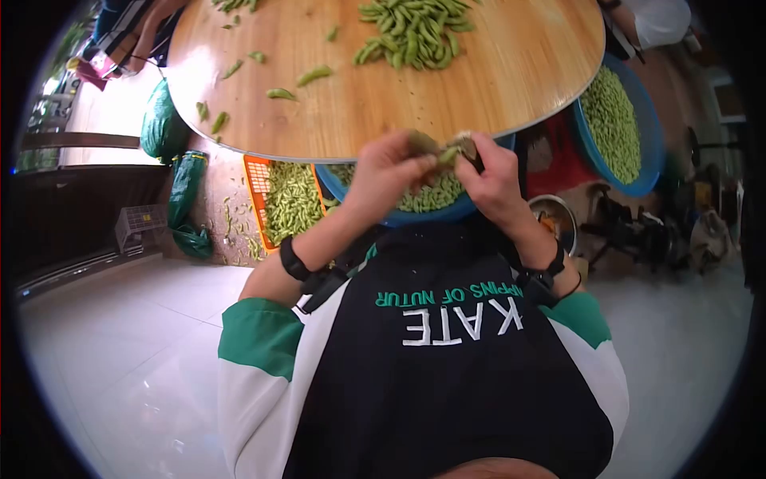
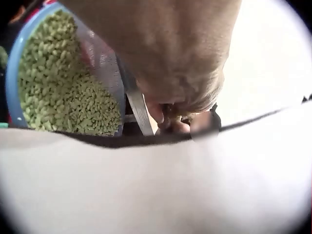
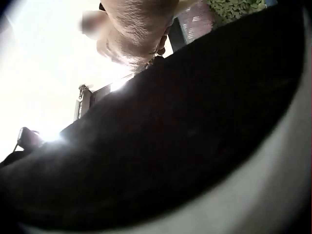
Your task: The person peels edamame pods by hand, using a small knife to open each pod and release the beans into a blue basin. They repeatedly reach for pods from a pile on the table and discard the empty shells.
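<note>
In the head view both hands meet over the near edge of the round wooden table (image 1: 263,120). The left hand (image 1: 383,177) pinches a green soybean pod (image 1: 449,153) from one side, its fingertips blurred. The right hand (image 1: 496,180) grips the same pod from the other side with curled fingers. A blue tub (image 1: 403,217) of shelled green beans sits right below the hands, partly hidden by them. In the left wrist view the back of the left hand (image 2: 180,63) hides most of the pod. The right wrist view shows the right hand (image 3: 139,31) from behind, its fingertips mostly hidden.
A pile of soybean pods (image 1: 415,32) lies on the table, with loose pods (image 1: 313,75) to its left. Below the edge stands an orange crate (image 1: 255,191) of pods. Another blue tub (image 1: 656,152) of beans is at the right. Other people sit across the table.
</note>
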The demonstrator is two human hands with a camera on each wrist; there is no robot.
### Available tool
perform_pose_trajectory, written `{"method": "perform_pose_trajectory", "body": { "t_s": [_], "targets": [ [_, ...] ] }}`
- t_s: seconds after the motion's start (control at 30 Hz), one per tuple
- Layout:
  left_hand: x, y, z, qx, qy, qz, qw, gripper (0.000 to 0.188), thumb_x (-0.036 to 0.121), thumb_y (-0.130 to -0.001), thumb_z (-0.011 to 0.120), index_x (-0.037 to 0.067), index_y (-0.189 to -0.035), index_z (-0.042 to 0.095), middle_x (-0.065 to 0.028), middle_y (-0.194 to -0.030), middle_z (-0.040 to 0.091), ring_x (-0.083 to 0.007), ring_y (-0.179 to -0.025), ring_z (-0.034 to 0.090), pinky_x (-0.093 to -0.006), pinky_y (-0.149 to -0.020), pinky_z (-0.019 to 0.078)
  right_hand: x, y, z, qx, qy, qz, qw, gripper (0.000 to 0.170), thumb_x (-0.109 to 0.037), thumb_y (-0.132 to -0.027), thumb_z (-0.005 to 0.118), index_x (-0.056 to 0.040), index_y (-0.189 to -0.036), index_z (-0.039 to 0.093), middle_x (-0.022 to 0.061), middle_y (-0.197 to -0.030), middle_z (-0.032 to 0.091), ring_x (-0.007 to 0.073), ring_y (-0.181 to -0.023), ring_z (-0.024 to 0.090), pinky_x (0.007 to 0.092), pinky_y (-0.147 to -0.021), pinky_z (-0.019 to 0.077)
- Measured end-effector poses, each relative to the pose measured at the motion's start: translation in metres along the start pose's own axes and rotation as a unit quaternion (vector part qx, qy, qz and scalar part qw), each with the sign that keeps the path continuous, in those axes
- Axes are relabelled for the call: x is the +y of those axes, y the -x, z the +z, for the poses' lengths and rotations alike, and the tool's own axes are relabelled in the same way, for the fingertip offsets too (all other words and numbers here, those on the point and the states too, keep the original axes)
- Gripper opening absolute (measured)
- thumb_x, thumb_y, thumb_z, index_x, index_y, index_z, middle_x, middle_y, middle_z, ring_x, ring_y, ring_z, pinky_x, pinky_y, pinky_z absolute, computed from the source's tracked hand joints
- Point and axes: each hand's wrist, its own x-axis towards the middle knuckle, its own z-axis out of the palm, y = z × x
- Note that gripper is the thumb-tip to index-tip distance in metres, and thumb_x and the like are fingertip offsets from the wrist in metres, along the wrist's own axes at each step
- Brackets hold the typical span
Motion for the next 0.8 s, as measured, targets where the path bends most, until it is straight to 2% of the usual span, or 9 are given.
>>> {"method": "perform_pose_trajectory", "body": {
  "t_s": [0.23, 0.4, 0.47, 0.53, 0.57, 0.63, 0.7, 0.77, 0.8],
  "targets": [
    [0.007, -0.014, -0.012, -0.005, 0.172, -0.082, 0.982, 0.015, 0.011, -0.091, 0.060, -0.002, -0.100, 0.059, -0.0071, -0.077, 0.064, -0.0094, -0.060, 0.057, -0.0204, -0.047, 0.0409, 0.001, -0.009, -0.002, -0.021, -0.218, 0.149, 0.964, 0.013, -0.006, -0.085, 0.057, 0.0005, -0.096, 0.058, 0.0024, -0.073, 0.063, 0.0041, -0.064, 0.054, 0.0216, -0.056, 0.0434],
    [0.006, -0.013, -0.018, -0.014, 0.226, -0.118, 0.967, 0.015, 0.011, -0.092, 0.059, -0.002, -0.100, 0.059, -0.0053, -0.076, 0.062, -0.0090, -0.063, 0.056, -0.0205, -0.049, 0.0405, 0.005, -0.008, -0.008, -0.028, -0.258, 0.197, 0.945, 0.011, -0.005, -0.086, 0.055, 0.0009, -0.095, 0.059, 0.0025, -0.075, 0.063, 0.0044, -0.065, 0.055, 0.0196, -0.057, 0.0429],
    [0.007, -0.011, -0.020, -0.013, 0.234, -0.116, 0.965, 0.013, 0.010, -0.093, 0.058, -0.001, -0.100, 0.058, -0.0046, -0.076, 0.061, -0.0088, -0.064, 0.056, -0.0203, -0.050, 0.0411, 0.005, -0.009, -0.010, -0.029, -0.184, 0.142, 0.972, 0.011, -0.004, -0.084, 0.058, 0.0001, -0.093, 0.060, 0.0049, -0.074, 0.063, 0.0085, -0.062, 0.054, 0.0235, -0.057, 0.0433],
    [0.015, -0.007, -0.024, 0.132, -0.112, 0.038, 0.984, 0.009, 0.008, -0.091, 0.057, 0.001, -0.096, 0.060, -0.0066, -0.078, 0.063, -0.0142, -0.063, 0.057, -0.0231, -0.055, 0.0434, 0.008, -0.005, -0.008, -0.061, -0.122, 0.072, 0.988, 0.012, -0.003, -0.081, 0.060, -0.0006, -0.093, 0.060, 0.0060, -0.073, 0.061, 0.0121, -0.061, 0.054, 0.0259, -0.058, 0.0432],
    [0.019, -0.008, -0.033, 0.138, -0.117, 0.044, 0.983, 0.009, 0.008, -0.091, 0.057, 0.001, -0.096, 0.060, -0.0066, -0.078, 0.063, -0.0142, -0.063, 0.057, -0.0231, -0.055, 0.0434, 0.009, -0.002, -0.007, -0.089, -0.056, 0.004, 0.994, 0.014, -0.002, -0.079, 0.062, -0.0013, -0.093, 0.061, 0.0072, -0.071, 0.059, 0.0156, -0.061, 0.054, 0.0284, -0.058, 0.0431],
    [0.025, -0.011, -0.058, 0.224, -0.473, 0.258, 0.812, 0.006, 0.005, -0.086, 0.058, 0.004, -0.091, 0.061, -0.0088, -0.079, 0.063, -0.0231, -0.066, 0.059, -0.0290, -0.060, 0.0463, 0.009, -0.001, -0.007, -0.133, -0.007, -0.020, 0.991, 0.023, 0.000, -0.075, 0.063, -0.0024, -0.098, 0.061, 0.0109, -0.076, 0.054, 0.0226, -0.065, 0.054, 0.0318, -0.059, 0.0433],
    [0.029, -0.020, -0.083, 0.258, -0.505, 0.254, 0.783, 0.008, 0.003, -0.080, 0.060, 0.004, -0.088, 0.061, -0.0120, -0.083, 0.061, -0.0327, -0.079, 0.058, -0.0382, -0.070, 0.0471, 0.010, 0.003, -0.003, -0.138, 0.002, -0.019, 0.990, 0.027, 0.004, -0.074, 0.059, 0.0001, -0.101, 0.060, 0.0103, -0.087, 0.055, 0.0189, -0.075, 0.055, 0.0258, -0.068, 0.0435],
    [0.033, -0.035, -0.107, 0.294, -0.661, 0.263, 0.639, 0.009, 0.003, -0.079, 0.058, 0.004, -0.088, 0.061, -0.0134, -0.085, 0.060, -0.0363, -0.088, 0.054, -0.0438, -0.081, 0.0438, 0.012, 0.005, 0.000, -0.149, 0.007, -0.021, 0.989, 0.031, 0.005, -0.073, 0.057, 0.0008, -0.104, 0.059, 0.0130, -0.093, 0.055, 0.0232, -0.081, 0.055, 0.0283, -0.072, 0.0446],
    [0.033, -0.045, -0.117, 0.297, -0.642, 0.257, 0.659, 0.011, 0.005, -0.079, 0.057, 0.003, -0.089, 0.062, -0.0159, -0.088, 0.059, -0.0381, -0.092, 0.052, -0.0463, -0.085, 0.0408, 0.012, 0.005, 0.001, -0.142, 0.007, -0.029, 0.989, 0.032, 0.005, -0.073, 0.057, 0.0007, -0.105, 0.058, 0.0136, -0.094, 0.055, 0.0240, -0.081, 0.056, 0.0287, -0.073, 0.0448]
  ]
}}
